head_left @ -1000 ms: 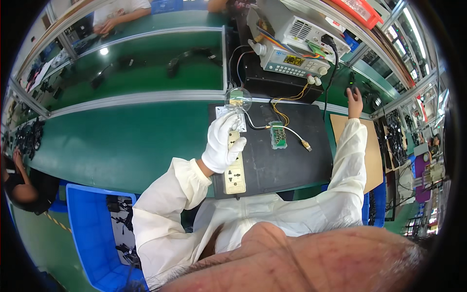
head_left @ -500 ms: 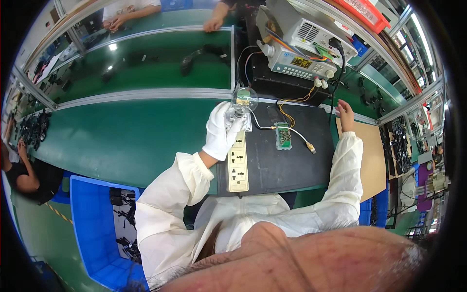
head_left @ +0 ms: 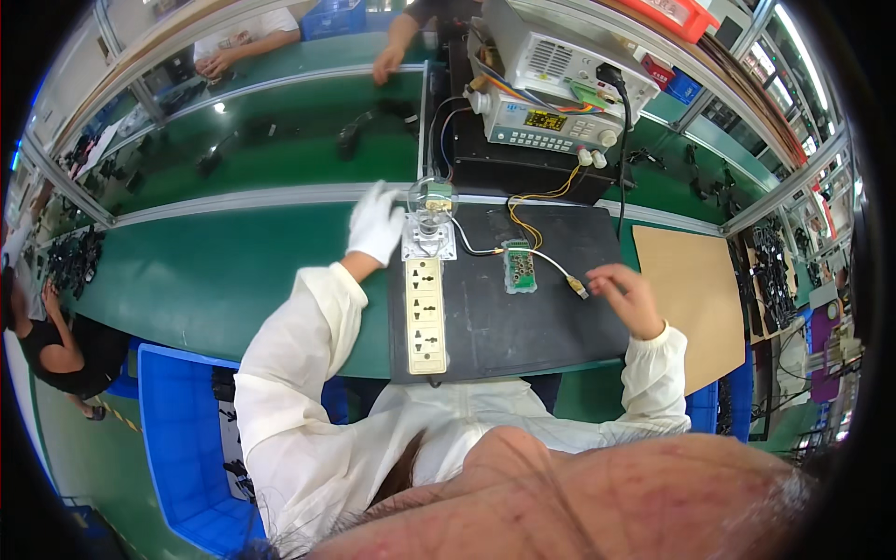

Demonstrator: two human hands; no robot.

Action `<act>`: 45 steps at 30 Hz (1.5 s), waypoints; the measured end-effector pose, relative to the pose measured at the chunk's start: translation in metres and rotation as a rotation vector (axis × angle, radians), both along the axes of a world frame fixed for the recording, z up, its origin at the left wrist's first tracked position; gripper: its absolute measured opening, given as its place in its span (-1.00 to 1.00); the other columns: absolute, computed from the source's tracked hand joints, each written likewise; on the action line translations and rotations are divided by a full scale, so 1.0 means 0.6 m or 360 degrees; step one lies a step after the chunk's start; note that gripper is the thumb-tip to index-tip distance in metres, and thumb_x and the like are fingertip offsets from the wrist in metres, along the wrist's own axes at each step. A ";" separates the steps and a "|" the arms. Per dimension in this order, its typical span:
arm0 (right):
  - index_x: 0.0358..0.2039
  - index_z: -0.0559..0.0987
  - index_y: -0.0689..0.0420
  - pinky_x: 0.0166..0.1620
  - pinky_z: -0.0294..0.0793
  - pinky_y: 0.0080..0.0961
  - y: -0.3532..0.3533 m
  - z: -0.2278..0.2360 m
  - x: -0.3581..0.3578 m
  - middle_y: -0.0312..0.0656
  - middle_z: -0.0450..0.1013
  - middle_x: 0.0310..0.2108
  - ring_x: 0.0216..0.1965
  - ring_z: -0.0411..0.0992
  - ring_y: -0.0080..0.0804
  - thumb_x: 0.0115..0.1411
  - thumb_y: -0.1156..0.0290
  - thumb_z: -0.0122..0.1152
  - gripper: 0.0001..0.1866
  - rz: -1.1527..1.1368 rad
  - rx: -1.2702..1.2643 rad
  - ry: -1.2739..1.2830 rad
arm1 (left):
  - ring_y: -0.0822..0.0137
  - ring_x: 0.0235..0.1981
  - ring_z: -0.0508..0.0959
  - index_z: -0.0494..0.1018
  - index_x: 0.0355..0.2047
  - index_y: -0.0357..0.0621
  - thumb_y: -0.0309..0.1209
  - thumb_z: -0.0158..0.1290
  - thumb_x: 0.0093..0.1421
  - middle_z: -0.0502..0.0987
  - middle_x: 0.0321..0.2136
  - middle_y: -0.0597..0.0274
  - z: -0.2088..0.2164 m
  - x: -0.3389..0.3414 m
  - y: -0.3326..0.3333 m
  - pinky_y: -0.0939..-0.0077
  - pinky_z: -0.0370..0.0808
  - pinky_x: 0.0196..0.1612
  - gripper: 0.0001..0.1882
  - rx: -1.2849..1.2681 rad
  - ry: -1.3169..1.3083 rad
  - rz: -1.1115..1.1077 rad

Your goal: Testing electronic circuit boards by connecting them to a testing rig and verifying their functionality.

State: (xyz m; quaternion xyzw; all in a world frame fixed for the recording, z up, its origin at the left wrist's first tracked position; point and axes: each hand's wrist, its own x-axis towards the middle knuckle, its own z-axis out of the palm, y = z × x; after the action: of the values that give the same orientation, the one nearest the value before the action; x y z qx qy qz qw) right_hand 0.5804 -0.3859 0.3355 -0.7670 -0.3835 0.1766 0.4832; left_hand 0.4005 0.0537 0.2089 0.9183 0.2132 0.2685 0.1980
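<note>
My left hand (head_left: 376, 224), in a white glove, lies over the bench just left of a clear glass bulb (head_left: 433, 198). Its fingers are stretched out and hold nothing. The bulb stands in a white square holder (head_left: 428, 245), above a cream power strip (head_left: 427, 317). My right hand (head_left: 629, 297) is bare, its fingers loosely bent and apart. Its fingertips hover beside the yellowish plug (head_left: 576, 286) of a white cable (head_left: 551, 259), not visibly touching it. A green circuit board (head_left: 521, 267) sits on the black mat (head_left: 485, 341), under the cable.
Grey bench instruments (head_left: 541, 121) with wires stand at the back. Brown cardboard (head_left: 693, 289) lies on the right. Blue bins (head_left: 177, 439) flank me below the bench. A metal rail (head_left: 271, 193) edges a green line behind, where other people's hands (head_left: 388, 63) show.
My left hand has left the bulb holder and moved left. My right hand has come nearer, down and left, toward the cable's plug. The view has shifted slightly.
</note>
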 end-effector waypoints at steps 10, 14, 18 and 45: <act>-0.20 0.71 0.12 -0.18 0.51 -0.32 0.009 -0.069 -0.113 -0.18 0.56 -0.33 -0.29 0.54 -0.15 0.20 0.55 0.28 -0.84 0.0471 -0.0239 -0.0773 | -0.08 0.30 0.38 0.50 0.18 -0.04 -0.05 0.16 0.20 0.42 0.27 -0.08 0.011 0.045 0.163 0.06 0.30 0.34 -0.41 0.0210 0.0115 0.0747; -0.22 0.71 0.09 -0.21 0.43 -0.32 0.015 -0.090 -0.130 -0.22 0.54 -0.37 -0.32 0.49 -0.21 0.17 0.57 0.28 -0.82 0.0273 -0.0230 -0.0815 | -0.02 0.29 0.39 0.51 0.18 -0.02 0.03 0.11 0.21 0.44 0.25 0.02 0.018 0.006 0.256 0.06 0.31 0.31 -0.39 0.0201 0.0300 0.1060; -0.24 0.70 0.08 -0.24 0.37 -0.33 0.019 -0.100 -0.139 -0.23 0.53 -0.37 -0.36 0.46 -0.24 0.15 0.57 0.28 -0.83 0.0200 -0.0147 -0.1009 | 0.02 0.31 0.37 0.48 0.19 -0.05 0.16 0.04 0.22 0.45 0.25 0.07 0.002 -0.066 0.349 0.02 0.24 0.32 -0.31 0.0308 0.0402 0.1398; -0.30 0.64 0.10 -0.31 0.37 -0.27 0.039 -0.108 -0.149 -0.19 0.50 -0.41 -0.41 0.45 -0.16 0.02 0.66 0.27 -0.78 0.0066 -0.0276 -0.1156 | 0.05 0.19 0.45 0.22 0.29 -0.07 0.36 0.37 -0.20 0.45 0.14 0.05 0.033 -0.161 0.494 0.11 0.31 0.27 0.18 0.0243 0.0054 0.2070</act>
State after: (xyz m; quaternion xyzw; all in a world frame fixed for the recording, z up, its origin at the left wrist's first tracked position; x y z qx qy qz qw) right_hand 0.4911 -0.3627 0.2708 -0.8097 -0.5291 -0.0653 0.2453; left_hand 0.3040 0.3498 0.2285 0.6176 0.7085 0.3334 -0.0740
